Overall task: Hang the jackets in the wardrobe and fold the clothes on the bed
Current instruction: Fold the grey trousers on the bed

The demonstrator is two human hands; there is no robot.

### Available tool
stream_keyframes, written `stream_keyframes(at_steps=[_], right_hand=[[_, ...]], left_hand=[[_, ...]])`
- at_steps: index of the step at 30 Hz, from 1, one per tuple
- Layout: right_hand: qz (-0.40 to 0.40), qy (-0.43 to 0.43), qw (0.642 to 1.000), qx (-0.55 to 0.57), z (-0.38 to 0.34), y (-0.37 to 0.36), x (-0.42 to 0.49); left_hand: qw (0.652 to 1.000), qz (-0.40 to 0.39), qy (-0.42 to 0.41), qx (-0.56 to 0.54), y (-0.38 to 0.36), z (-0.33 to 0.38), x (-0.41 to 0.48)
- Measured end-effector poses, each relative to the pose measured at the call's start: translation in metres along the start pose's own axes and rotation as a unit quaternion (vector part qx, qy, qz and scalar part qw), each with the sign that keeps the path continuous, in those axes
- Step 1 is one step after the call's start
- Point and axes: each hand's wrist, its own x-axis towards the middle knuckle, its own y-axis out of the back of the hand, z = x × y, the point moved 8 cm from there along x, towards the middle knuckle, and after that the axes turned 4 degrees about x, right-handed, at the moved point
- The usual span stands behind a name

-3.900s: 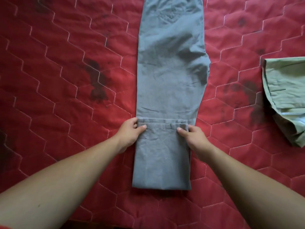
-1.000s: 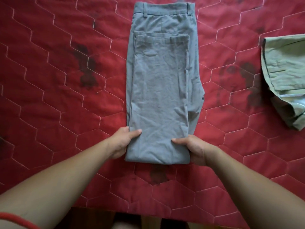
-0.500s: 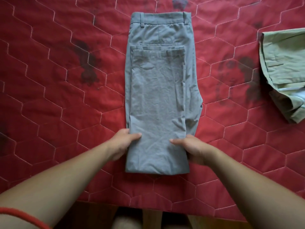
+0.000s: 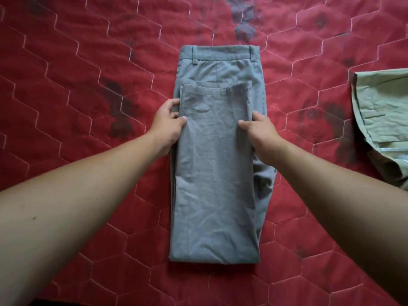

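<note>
On the red quilted bed [image 4: 88, 89] a pair of grey trousers [image 4: 216, 184] lies lengthwise, squarely in front of the person. The legs are doubled up over the seat, and their hem edge [image 4: 216, 86] stops a little short of the waistband [image 4: 220, 53]. That leaves the bundle long and narrow, likely so that one more fold can halve it.

The left hand [image 4: 167, 127] holds the left edge and the right hand [image 4: 261, 133] the right edge, level with each other, just below the hems. Each thumb lies on top of the upper layer while the fingers [image 4: 173, 102] curl around the side, pinching the cloth. How far the fingertips reach under the layers cannot be told.

Gripping both sides at the same height looks meant to keep the layers from sliding apart and the edges square. The folding of this pair seems well along but not finished.

Well apart, at the right edge of view, a pale green garment [image 4: 386, 111] rests on the bed, seemingly folded already and set aside to keep the working space free.
</note>
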Motion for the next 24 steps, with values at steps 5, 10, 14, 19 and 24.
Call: stream_keyframes(at_steps=[5, 10, 14, 19, 24], right_hand=[[0.006, 0.056, 0.998, 0.016, -0.05, -0.003, 0.043], [-0.013, 0.013, 1.0, -0.018, -0.03, 0.003, 0.062], [0.007, 0.018, 0.999, -0.033, -0.032, 0.005, 0.07], [0.009, 0.048, 0.998, -0.037, -0.061, 0.004, 0.09], [-0.019, -0.042, 0.999, 0.012, -0.036, -0.001, 0.067]], left_hand=[[0.999, 0.035, -0.035, -0.006, 0.009, 0.039, 0.047], [1.0, 0.012, 0.003, 0.009, 0.011, 0.018, 0.061], [0.999, 0.034, -0.029, 0.016, 0.015, 0.027, 0.067], [0.998, 0.054, -0.043, 0.011, 0.015, 0.054, 0.09], [0.994, 0.035, 0.056, -0.087, 0.006, 0.005, 0.069]])
